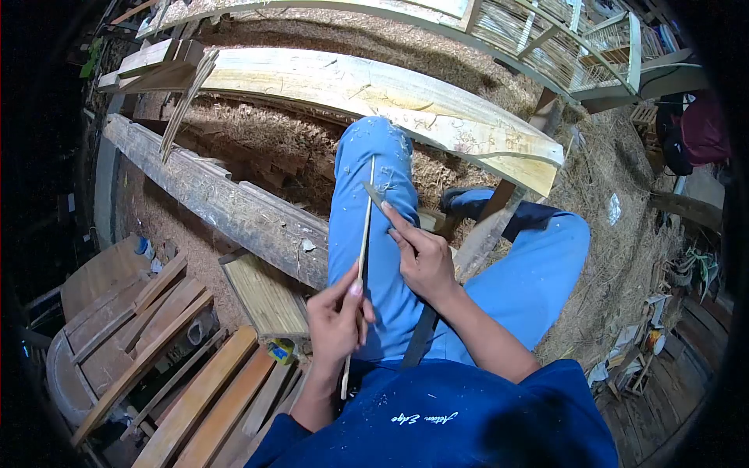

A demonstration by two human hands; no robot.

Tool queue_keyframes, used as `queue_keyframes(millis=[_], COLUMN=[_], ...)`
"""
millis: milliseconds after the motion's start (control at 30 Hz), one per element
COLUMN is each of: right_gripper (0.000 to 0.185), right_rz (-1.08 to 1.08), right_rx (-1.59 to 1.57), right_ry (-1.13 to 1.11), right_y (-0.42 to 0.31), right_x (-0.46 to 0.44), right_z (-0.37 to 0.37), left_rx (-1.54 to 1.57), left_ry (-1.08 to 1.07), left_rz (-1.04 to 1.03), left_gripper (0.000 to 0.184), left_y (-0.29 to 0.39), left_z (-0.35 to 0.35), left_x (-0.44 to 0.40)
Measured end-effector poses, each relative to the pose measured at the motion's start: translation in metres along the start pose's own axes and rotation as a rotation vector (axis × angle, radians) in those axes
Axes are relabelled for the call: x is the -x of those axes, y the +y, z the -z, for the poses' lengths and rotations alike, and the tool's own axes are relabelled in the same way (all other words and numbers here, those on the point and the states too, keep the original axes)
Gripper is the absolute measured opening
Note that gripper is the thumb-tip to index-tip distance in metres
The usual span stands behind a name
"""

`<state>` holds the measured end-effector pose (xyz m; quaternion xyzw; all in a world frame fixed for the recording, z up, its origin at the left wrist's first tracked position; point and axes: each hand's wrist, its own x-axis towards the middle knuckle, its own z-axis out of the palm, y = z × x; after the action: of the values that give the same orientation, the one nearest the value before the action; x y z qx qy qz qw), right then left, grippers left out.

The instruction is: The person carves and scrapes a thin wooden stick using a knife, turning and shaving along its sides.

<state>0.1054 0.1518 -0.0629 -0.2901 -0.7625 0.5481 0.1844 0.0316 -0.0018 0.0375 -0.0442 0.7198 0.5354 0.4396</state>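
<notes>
Lengthwise, one slender wooden strip point(365, 226) lies over the person's left thigh, its far end at the knee and its near end by the waist. The left hand point(337, 316) pinches it partway along, thumb against fingers; the right hand point(425, 261) is closed around one knife point(378, 196), index finger extended toward the blade, which crosses the strip near its far end. Whether the edge bites into the wood is too small to tell.

Several things could go wrong. The strip is thin and its far end is unclamped, so uneven pressure might snap it or let it roll. A blade that skids off could nick the blue trousers point(351, 195) or the knee beneath, since only cloth lies between. Drawn back too far, the edge might reach the left fingers, which sit along the same line.

Counted outward, there are two hands, one strip, one knife, one pale plank point(312, 78) beyond the knee and one weathered beam point(234, 207) to the left. One bundle of split strips point(187, 105) leans across these two timbers; its pieces overlap too closely to count. At upper right sits one maroon bag point(706, 129).
</notes>
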Motion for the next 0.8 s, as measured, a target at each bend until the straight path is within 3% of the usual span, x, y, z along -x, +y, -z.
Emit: queue_keyframes(millis=[167,400,800], right_gripper=[0.059,0.058,0.052], right_rz=[0.031,0.010,-0.058], right_rx=[0.043,0.110,0.043], right_ry=[-0.064,-0.021,-0.009], right_y=[0.005,0.002,-0.004], right_x=[0.014,0.016,-0.003], right_z=[0.002,0.003,0.007], left_rx=[-0.090,-0.128,-0.053], left_ry=[-0.060,-0.109,-0.038], left_rz=[-0.153,-0.192,0.077], left_gripper=[0.039,0.040,0.040], left_y=[0.023,0.015,-0.006], left_z=[-0.014,-0.013,0.020], left_x=[-0.073,-0.070,0.018])
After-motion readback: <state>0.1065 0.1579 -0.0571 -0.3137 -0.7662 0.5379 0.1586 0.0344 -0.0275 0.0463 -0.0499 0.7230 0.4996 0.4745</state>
